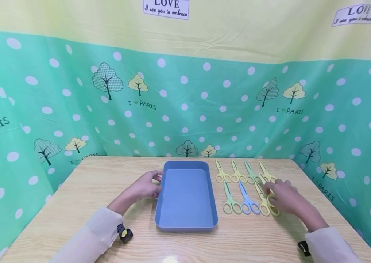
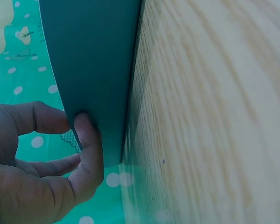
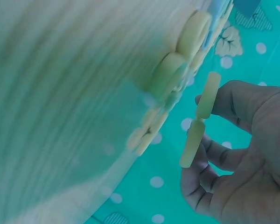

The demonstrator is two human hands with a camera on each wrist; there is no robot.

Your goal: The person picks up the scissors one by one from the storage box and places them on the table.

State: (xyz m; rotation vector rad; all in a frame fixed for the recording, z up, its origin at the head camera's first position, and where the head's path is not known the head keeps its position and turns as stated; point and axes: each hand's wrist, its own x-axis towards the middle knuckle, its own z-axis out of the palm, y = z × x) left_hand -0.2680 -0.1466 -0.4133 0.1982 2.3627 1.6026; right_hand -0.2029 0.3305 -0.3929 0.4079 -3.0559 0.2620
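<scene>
At the left wall of a blue rectangular tray [image 1: 186, 199], my left hand [image 1: 145, 186] pinches the side between thumb and fingers, as the left wrist view shows. Over the right end of the scissors rows, my right hand [image 1: 285, 197] holds a pair of yellow scissors [image 3: 209, 95] by its handle loops, raised off the table, blades pointing away from me. Just below it lies another pair of yellow scissors [image 1: 264, 204]. Beside that are blue scissors [image 1: 247, 201] and green scissors [image 1: 229, 201], all with blades pointing to the back.
A back row holds more scissors: two yellow pairs [image 1: 219, 171] at its left, green scissors [image 1: 250, 171], then yellow scissors [image 1: 265, 170] at its right. The wooden table [image 1: 106, 215] ends at a polka-dot curtain [image 1: 185, 102] behind and at both sides.
</scene>
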